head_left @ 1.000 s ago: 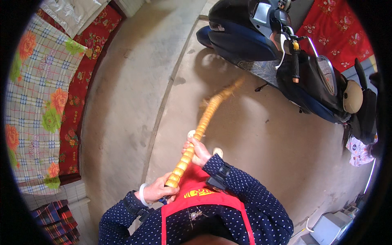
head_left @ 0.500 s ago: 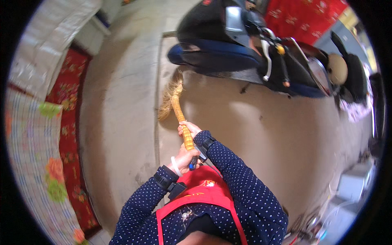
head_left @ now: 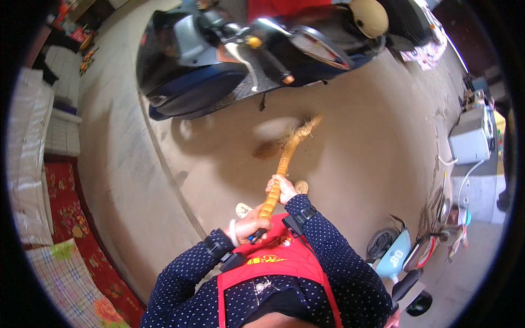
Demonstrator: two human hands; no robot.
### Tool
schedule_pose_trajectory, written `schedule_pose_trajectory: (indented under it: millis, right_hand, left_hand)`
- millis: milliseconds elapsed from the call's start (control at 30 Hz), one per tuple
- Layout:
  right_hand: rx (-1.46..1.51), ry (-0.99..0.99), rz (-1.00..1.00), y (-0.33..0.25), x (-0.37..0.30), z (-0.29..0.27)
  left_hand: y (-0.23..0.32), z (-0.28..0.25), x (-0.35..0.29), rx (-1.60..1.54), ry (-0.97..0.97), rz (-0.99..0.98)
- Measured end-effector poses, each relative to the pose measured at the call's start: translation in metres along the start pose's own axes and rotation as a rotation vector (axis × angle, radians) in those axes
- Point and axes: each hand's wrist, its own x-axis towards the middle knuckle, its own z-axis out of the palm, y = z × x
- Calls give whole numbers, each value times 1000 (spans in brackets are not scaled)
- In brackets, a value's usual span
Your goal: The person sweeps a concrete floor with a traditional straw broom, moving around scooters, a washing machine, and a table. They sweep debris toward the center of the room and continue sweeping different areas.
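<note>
A straw broom slants away from my body, its bristles spread over the bare floor on the near side of a parked scooter. Near the butt of the handle, my left hand is closed round the grip; a white bracelet circles that wrist. Further up, my right hand wraps the same handle. The bristle head is partly blurred, and whether its tips touch the floor I cannot tell. My shoes show just beyond my hands, one on each side of the handle.
The dark scooter stands across the far side, with a beige helmet on it. At the right are a light-blue child's ride-on and a white appliance. Red floral cloth lines the left side. A seam runs along the concrete floor.
The broom has swung from left to right, and its head now points right. My view has turned rightward, so the scooter sits further left. Both hands keep their hold.
</note>
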Motion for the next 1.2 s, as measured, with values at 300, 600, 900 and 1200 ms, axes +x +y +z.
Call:
schedule_pose_trajectory:
  millis: [300, 600, 900, 1200]
  right_hand:
    - [-107, -260, 104, -112, 4, -12]
    - [-49, -132, 88, -286, -6, -135]
    - [15, 18, -83, -317, -88, -177]
    - [-45, -302, 413, -201, -194, -211]
  left_hand:
    - [28, 106, 96, 46, 284, 85]
    - [60, 196, 281, 85, 18, 20]
    - [31, 236, 273, 16, -42, 24]
    - [-160, 354, 160, -383, 249, 372]
